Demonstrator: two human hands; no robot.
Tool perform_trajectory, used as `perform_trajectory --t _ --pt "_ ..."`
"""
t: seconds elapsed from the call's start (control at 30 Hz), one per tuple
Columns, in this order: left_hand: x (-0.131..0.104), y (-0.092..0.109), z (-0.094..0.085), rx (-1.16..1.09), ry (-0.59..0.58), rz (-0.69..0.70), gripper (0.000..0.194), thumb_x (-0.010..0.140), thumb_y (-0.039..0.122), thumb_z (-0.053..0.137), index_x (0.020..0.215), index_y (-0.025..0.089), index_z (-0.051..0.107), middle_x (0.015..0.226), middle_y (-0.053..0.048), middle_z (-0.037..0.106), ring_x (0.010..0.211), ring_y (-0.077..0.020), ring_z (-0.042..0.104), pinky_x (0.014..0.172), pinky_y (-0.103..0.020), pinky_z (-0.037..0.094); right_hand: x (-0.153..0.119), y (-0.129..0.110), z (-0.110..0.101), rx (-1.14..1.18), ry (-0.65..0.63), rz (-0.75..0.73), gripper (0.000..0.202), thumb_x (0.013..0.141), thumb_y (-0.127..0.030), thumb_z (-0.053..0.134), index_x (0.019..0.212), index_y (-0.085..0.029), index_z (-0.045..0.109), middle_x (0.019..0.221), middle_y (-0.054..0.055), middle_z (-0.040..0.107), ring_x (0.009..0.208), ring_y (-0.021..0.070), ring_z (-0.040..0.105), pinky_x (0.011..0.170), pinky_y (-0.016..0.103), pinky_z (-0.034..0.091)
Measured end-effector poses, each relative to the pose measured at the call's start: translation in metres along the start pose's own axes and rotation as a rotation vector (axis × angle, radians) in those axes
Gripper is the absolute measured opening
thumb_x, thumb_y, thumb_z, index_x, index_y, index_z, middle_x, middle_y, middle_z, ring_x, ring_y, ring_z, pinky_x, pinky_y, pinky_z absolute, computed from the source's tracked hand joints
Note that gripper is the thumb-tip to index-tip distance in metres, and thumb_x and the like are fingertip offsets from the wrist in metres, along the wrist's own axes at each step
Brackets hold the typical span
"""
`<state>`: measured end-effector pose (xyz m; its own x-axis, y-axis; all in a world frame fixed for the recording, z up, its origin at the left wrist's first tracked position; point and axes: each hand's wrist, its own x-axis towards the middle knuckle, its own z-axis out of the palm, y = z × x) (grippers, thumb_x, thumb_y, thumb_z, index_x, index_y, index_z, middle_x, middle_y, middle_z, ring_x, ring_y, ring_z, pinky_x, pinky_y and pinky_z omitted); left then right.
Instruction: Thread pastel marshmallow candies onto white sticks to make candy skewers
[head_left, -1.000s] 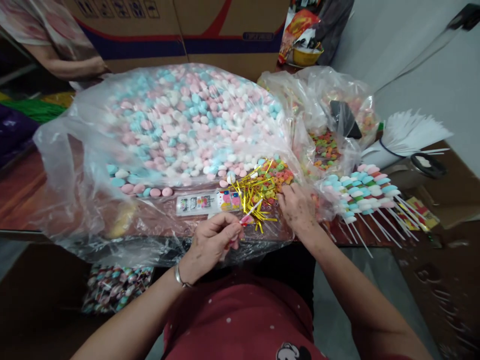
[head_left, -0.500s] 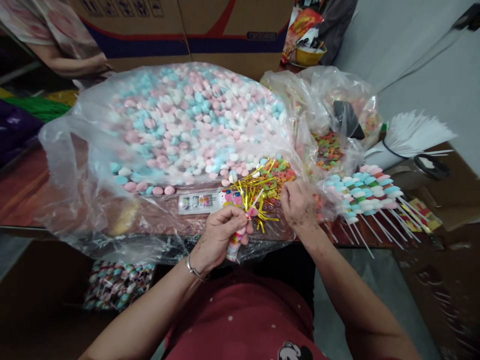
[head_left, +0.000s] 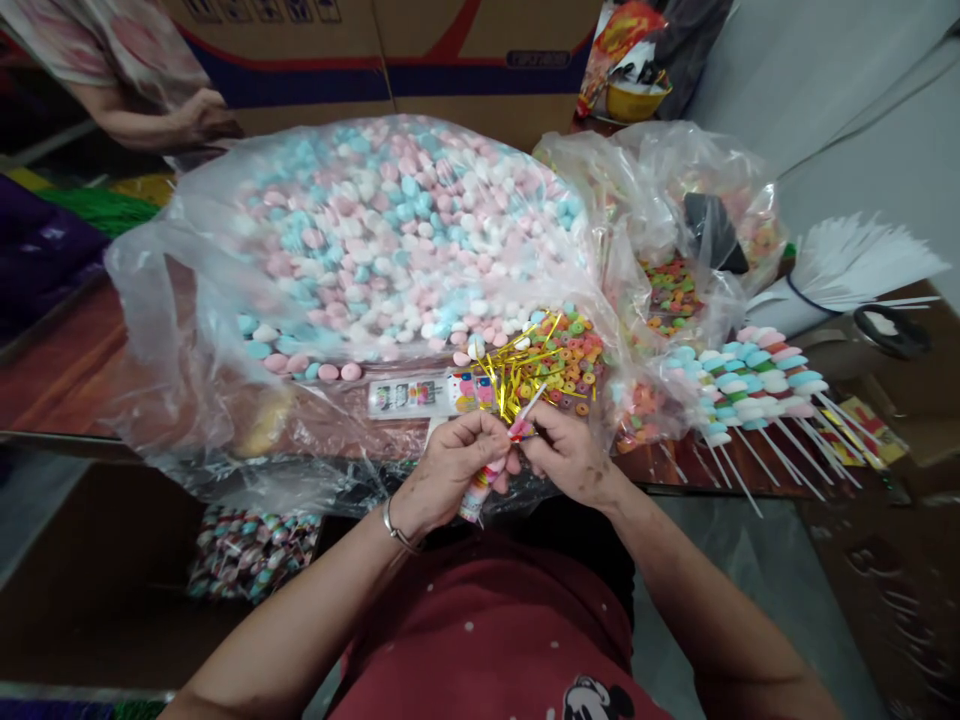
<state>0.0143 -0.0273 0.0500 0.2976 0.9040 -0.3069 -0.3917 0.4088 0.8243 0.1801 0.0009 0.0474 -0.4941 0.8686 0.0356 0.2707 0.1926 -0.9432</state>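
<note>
My left hand (head_left: 457,462) is closed around a marshmallow stick in a printed clear wrapper (head_left: 477,495), its white stick (head_left: 533,401) pointing up and away from me. At the gathered neck of the wrapper, my right hand (head_left: 566,452) pinches with thumb and forefinger; what lies between these fingertips is too small to make out. Just beyond both hands lies a loose pile of gold twist ties (head_left: 513,378). Flat printed wrappers (head_left: 409,397) are left of the ties, and ring-shaped gummy candies (head_left: 581,368) are to their right.
A big clear bag of pastel marshmallows (head_left: 420,230) covers the table's middle. Marshmallow skewers (head_left: 772,385) lie at right, near white sticks (head_left: 862,265) in a holder. Below left, a carton (head_left: 90,570) holds wrapped sweets (head_left: 251,555). Another person's hand (head_left: 202,120) shows at upper left.
My right hand has moved left and towards me, from beside the gummy rings to the wrapper's neck. My left hand keeps its hold on the wrapped stick. The view has shifted slightly.
</note>
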Motion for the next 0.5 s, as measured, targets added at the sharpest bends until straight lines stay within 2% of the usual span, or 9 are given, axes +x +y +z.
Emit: perform_trajectory --t 0.1,0.27,0.5 --pt "-0.001 -0.002 -0.001 -0.030 0.027 0.014 0.033 0.072 0.037 0.078 0.074 0.015 0.053 0.061 -0.001 0.067 0.043 -0.0084 0.056 0.038 -0.014 0.034 0.001 -0.001 0.001 0.015 0.010 -0.043 0.010 0.081 -0.014 0.046 0.082 -0.022 0.052 0.054 -0.010 0.048 0.044 0.0062 0.043 0.045 0.019 0.035" --pt "-0.003 -0.006 -0.001 -0.106 0.087 0.007 0.034 0.070 0.035 0.078 0.075 0.016 0.051 0.058 0.000 0.066 0.041 -0.0081 0.054 0.037 -0.014 0.034 0.002 0.006 0.002 0.101 0.019 -0.060 0.003 0.085 -0.019 0.048 0.086 -0.022 0.051 0.052 -0.011 0.045 0.042 0.0058 0.041 0.043 0.018 0.034" --pt "-0.002 -0.013 -0.001 -0.099 0.144 0.053 0.027 0.074 0.031 0.076 0.075 0.014 0.055 0.061 0.000 0.066 0.042 -0.0067 0.054 0.038 -0.013 0.035 0.003 0.007 0.006 0.234 -0.055 0.012 0.007 0.086 -0.027 0.053 0.083 -0.021 0.049 0.059 -0.008 0.053 0.041 0.0044 0.040 0.040 0.017 0.033"
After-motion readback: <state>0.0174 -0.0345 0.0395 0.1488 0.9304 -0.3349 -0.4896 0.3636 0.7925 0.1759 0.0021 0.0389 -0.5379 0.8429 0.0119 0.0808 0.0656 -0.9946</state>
